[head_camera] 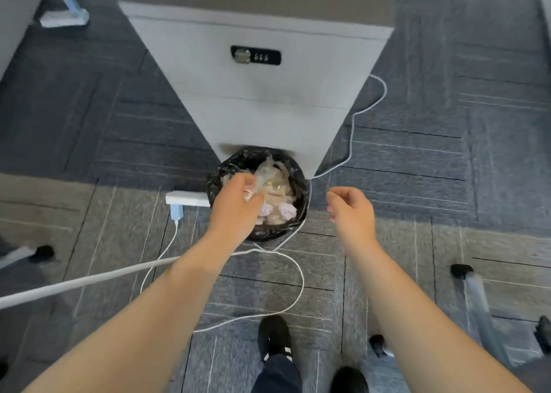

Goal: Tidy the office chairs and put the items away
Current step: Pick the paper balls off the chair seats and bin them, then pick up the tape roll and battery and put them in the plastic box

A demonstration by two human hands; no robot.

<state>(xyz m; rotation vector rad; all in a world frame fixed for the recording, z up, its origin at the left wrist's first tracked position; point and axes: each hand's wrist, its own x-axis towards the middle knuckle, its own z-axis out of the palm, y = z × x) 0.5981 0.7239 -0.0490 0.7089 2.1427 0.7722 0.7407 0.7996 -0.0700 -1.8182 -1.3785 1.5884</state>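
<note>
Left hand point(235, 210) pinches a blurred clear wrapper point(264, 173) over the bin point(299, 181); right hand point(351, 210) loosely curled, empty.

Crinkly clear plastic wrap point(264, 173) is seen at the left hand point(235, 205), above a glossy black bin liner point(299, 181), with matt carpet point(417, 184) below.

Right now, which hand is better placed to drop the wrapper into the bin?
Left hand: it holds the clear plastic wrapper directly over the bin. The right hand is empty, off to the side.

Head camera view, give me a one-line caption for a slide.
Left hand holds a clear plastic wrapper over the black-lined bin while the right hand hovers empty.
</note>
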